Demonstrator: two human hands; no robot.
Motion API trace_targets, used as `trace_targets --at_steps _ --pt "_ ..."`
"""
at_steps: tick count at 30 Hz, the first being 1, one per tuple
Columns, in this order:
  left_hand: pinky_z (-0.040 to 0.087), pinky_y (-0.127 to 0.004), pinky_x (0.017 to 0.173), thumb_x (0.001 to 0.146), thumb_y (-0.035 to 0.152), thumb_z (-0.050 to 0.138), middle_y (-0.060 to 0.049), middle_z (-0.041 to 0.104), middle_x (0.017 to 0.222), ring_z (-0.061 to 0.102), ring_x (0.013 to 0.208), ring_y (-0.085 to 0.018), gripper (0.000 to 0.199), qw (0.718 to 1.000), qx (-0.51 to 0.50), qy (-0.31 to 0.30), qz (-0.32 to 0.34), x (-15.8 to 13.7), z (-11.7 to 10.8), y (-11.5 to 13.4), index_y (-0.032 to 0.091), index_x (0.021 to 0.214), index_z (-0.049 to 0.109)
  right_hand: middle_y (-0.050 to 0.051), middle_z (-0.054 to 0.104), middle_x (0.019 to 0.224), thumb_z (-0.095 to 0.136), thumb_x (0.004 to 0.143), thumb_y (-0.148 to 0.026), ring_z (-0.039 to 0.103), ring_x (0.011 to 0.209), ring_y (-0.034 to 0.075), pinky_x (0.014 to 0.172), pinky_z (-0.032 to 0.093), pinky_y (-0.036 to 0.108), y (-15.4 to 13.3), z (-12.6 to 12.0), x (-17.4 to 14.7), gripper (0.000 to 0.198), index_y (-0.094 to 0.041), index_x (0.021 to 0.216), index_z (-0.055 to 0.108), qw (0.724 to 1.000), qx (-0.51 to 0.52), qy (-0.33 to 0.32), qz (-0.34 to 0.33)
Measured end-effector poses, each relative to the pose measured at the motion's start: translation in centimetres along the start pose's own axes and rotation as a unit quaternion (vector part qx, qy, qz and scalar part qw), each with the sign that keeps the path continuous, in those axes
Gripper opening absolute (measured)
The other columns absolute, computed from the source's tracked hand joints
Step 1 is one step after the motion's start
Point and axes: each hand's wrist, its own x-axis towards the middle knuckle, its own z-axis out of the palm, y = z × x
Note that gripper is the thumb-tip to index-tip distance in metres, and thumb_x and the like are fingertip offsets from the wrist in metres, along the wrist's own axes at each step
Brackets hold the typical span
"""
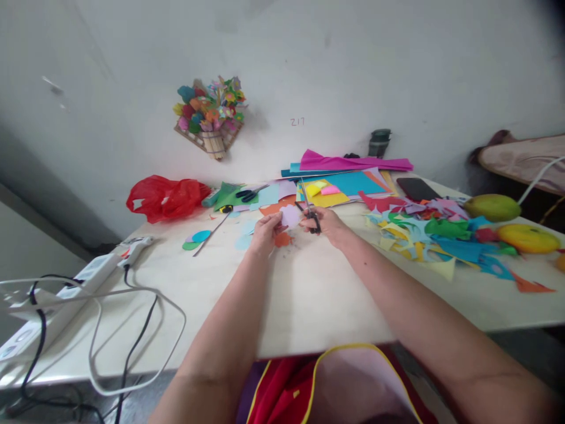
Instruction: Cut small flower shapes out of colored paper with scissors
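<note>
Near the middle of the table, my left hand (265, 231) pinches a pale lilac paper piece (290, 217) with a scalloped edge. My right hand (325, 222) is closed round black-handled scissors (313, 222), whose blades point away from me and stand apart. The scissors are just right of the lilac paper; whether they touch it I cannot tell. Under and behind my hands lie an orange paper piece (282, 239) and light blue paper pieces (243, 240). Small dark bits are scattered on the tabletop below the paper.
Left are paper circles (202, 236), a red plastic bag (170, 197), a second pair of scissors (251, 192) and a power strip (83, 282) with loose cables. Coloured sheets (353, 184) lie at the back. Right are a scrap pile (441, 229), a phone (417, 189) and mango-like fruit (494, 207).
</note>
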Motion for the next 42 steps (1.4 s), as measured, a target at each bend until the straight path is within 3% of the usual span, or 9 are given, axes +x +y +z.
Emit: trace_targets --at_steps 6,11,17,23,29,33,42 --pt "0.053 -0.023 0.065 0.061 0.028 0.079 -0.002 0.066 0.073 0.061 0.064 -0.01 0.024 0.999 0.013 -0.032 -0.017 -0.1 0.21 -0.34 0.013 0.073 0.065 -0.003 0.058 0.065 0.078 0.051 -0.029 0.052 0.051 0.01 0.044 0.036 0.022 -0.45 0.96 -0.36 0.043 -0.019 0.085 0.054 0.999 0.013 0.039 -0.03" --pt "0.053 -0.025 0.063 0.061 0.023 0.077 -0.002 0.063 0.064 0.06 0.059 -0.011 0.02 0.999 0.019 -0.035 -0.022 0.12 -0.31 -0.36 0.013 0.063 0.06 -0.004 0.056 0.064 0.079 0.048 -0.029 0.052 0.053 0.009 0.052 0.045 0.025 -0.51 1.01 -0.28 0.044 -0.018 0.083 0.053 0.998 0.019 0.049 -0.043" --pt "0.053 -0.032 0.058 0.062 0.03 0.074 -0.006 0.064 0.062 0.061 0.057 -0.017 0.021 0.994 0.059 -0.075 -0.052 -0.03 -0.51 -0.1 0.012 0.068 0.064 -0.005 0.055 0.062 0.077 0.047 -0.024 0.051 0.054 0.01 0.053 0.046 0.026 -0.42 0.94 -0.14 0.043 -0.019 0.083 0.054 0.998 -0.007 0.024 -0.053" --pt "0.046 -0.027 0.049 0.053 0.029 0.082 -0.007 0.065 0.058 0.058 0.048 -0.015 0.026 0.98 0.154 -0.112 -0.054 -0.28 -0.68 -0.31 0.011 0.065 0.067 -0.006 0.056 0.056 0.067 0.049 -0.014 0.049 0.05 0.009 0.05 0.043 0.024 -0.53 1.12 -0.39 0.036 -0.019 0.083 0.055 0.998 -0.028 -0.012 -0.053" --pt "0.049 -0.026 0.051 0.051 0.029 0.083 -0.007 0.067 0.062 0.062 0.052 -0.016 0.032 0.981 0.14 -0.108 -0.075 -0.67 -0.46 0.02 0.009 0.072 0.067 -0.008 0.053 0.052 0.074 0.049 -0.02 0.051 0.049 0.009 0.052 0.046 0.024 -0.42 0.96 -0.26 0.038 -0.019 0.081 0.054 0.997 0.019 0.006 -0.07" --pt "0.054 -0.029 0.062 0.052 0.026 0.083 -0.007 0.07 0.073 0.067 0.063 -0.018 0.038 0.988 0.095 -0.107 -0.062 -0.83 -0.12 0.19 0.01 0.082 0.066 -0.009 0.053 0.053 0.08 0.047 -0.026 0.049 0.045 0.008 0.048 0.044 0.024 -0.55 0.79 -0.3 0.043 -0.018 0.082 0.055 0.997 0.027 0.027 -0.073" --pt "0.054 -0.029 0.065 0.052 0.03 0.083 -0.008 0.071 0.076 0.066 0.063 -0.017 0.039 0.996 0.051 -0.071 -0.009 -0.25 -0.21 -0.21 0.01 0.081 0.066 -0.005 0.059 0.054 0.081 0.054 -0.019 0.05 0.043 0.008 0.042 0.04 0.021 -0.8 0.93 -1.04 0.039 -0.016 0.084 0.057 0.999 -0.016 -0.032 -0.016"
